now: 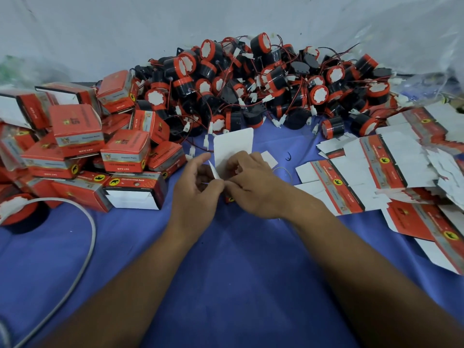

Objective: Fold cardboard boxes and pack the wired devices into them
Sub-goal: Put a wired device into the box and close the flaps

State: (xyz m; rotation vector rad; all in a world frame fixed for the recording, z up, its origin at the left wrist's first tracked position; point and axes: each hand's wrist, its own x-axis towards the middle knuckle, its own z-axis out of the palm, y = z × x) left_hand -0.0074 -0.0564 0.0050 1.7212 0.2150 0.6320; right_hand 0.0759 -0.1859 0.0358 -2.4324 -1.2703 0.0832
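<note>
Left hand [198, 188]: fingers are curled, with the thumb and fingertips pinching a small white side flap of the cardboard box [232, 146]; the index finger sticks out towards the pile behind.
Right hand [253, 188]: fingers are curled over the same box from the right and grip it. The thumb meets the left thumb at the near edge.
Cardboard box: half folded and held between both hands just above the blue cloth [226, 272]. Its large white flap with rounded corners stands upright, and a bit of the red print shows under the hands.
Wired devices [263, 84]: a heap of black and red round units with red-black leads and white plugs lies beyond the hands, against the pale backdrop.
Folded boxes [75, 146]: red closed cartons are stacked loosely at the left.
Flat box blanks [376, 177]: unfolded cartons are spread in overlapping layers at the right.
Lone device [27, 214]: sits at the near left, with a grey cable [82, 247] arching over it.
</note>
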